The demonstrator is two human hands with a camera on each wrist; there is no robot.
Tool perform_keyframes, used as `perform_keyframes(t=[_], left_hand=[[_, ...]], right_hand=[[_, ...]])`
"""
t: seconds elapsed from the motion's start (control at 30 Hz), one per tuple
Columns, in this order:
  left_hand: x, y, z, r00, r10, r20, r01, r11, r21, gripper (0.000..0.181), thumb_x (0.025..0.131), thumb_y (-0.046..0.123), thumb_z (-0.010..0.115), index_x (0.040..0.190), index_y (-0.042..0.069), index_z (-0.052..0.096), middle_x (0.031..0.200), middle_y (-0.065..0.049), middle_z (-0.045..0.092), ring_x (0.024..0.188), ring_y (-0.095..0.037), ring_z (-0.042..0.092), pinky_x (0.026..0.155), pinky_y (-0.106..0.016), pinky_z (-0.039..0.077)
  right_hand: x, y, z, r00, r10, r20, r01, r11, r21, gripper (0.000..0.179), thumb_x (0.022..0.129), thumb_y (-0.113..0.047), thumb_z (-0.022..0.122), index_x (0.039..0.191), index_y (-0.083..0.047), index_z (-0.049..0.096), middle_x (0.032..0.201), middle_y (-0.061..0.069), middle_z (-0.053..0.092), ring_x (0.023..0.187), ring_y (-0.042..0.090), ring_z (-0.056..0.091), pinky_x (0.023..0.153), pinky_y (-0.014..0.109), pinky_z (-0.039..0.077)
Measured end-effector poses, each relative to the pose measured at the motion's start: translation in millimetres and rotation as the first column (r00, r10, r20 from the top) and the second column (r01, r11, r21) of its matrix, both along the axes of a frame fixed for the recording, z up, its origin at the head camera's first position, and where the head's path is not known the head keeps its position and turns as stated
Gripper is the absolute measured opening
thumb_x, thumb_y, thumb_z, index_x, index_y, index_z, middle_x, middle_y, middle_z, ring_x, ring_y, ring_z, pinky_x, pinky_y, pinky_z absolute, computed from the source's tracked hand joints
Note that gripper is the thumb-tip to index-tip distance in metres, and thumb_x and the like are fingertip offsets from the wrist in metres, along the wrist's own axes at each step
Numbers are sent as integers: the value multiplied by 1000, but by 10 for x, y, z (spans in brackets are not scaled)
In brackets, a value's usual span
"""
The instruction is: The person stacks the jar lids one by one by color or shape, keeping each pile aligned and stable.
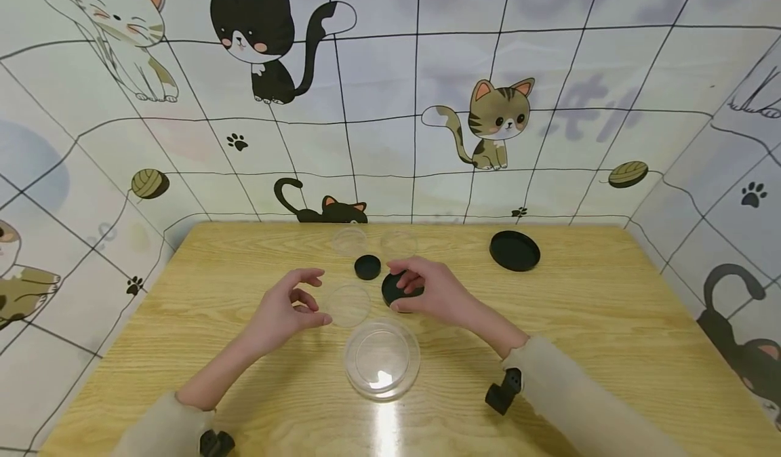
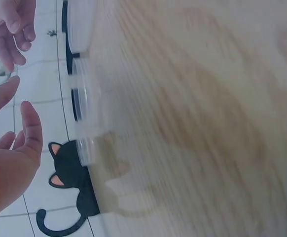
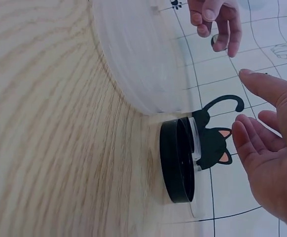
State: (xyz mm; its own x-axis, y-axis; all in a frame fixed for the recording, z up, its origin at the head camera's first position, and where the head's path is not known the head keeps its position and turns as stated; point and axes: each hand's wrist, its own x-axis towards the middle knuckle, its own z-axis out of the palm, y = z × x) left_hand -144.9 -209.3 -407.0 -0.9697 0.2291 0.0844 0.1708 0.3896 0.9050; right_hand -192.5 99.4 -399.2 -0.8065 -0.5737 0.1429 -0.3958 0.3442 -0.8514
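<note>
Both hands hover over the wooden table with nothing in their grasp. My left hand [image 1: 283, 314] is left of a clear round disc [image 1: 348, 308], fingers loosely bent and thumb apart. My right hand [image 1: 439, 293] hangs above a medium black round lid [image 1: 389, 293], partly hiding it from the head camera. In the right wrist view, a gap separates the right hand [image 3: 276, 143] from the black rimmed lid [image 3: 169, 160]. A large clear round dish or lid [image 1: 382, 360] lies nearest me. A small black lid [image 1: 367, 267] sits behind, between the hands.
Two faint clear round pieces [image 1: 350, 241] [image 1: 399, 243] lie near the table's back edge. A large black round lid [image 1: 515, 251] is at the back right. Cat-patterned cloth [image 1: 378, 145] hangs behind the wooden table [image 1: 586, 348] and at its sides.
</note>
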Motion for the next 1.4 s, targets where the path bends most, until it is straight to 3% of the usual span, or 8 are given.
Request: perform_keyframes(t=[0.23,0.6,0.97,1.4], left_hand=[[-99,-116,-68,999,15,29,-15,1000,-1,75,79,1,87,145,2,51,132,-23,52,87,-23,61,68,-26,55],[-181,-206,-159,998,15,59,-14,1000,-14,76,80,2,87,147,1,49,133,-22,52,88,-25,61,63,-28,52],[-208,-142,-248,993,18,120,-13,999,-40,77,78,0,87,145,-1,49,131,-22,53,86,-23,61,60,-26,49],[-211,-64,-334,990,-13,142,17,999,-30,78,77,-2,88,144,-4,48,129,-20,55,83,-22,62,67,-26,53]], right_hand=[[-175,-160,-99,998,1,60,-2,1000,12,62,87,-4,82,143,3,56,131,23,62,106,32,65,92,35,54],[-309,-341,-194,999,33,32,-36,996,79,62,87,-6,82,142,3,56,133,19,63,107,29,64,92,33,53],[-403,-446,-267,996,84,-17,-80,984,160,62,86,-9,84,141,1,58,133,14,62,113,29,62,96,35,51],[-432,-456,-283,988,142,-67,-120,959,258,59,86,-11,84,139,0,60,134,12,63,120,28,59,103,42,47]])
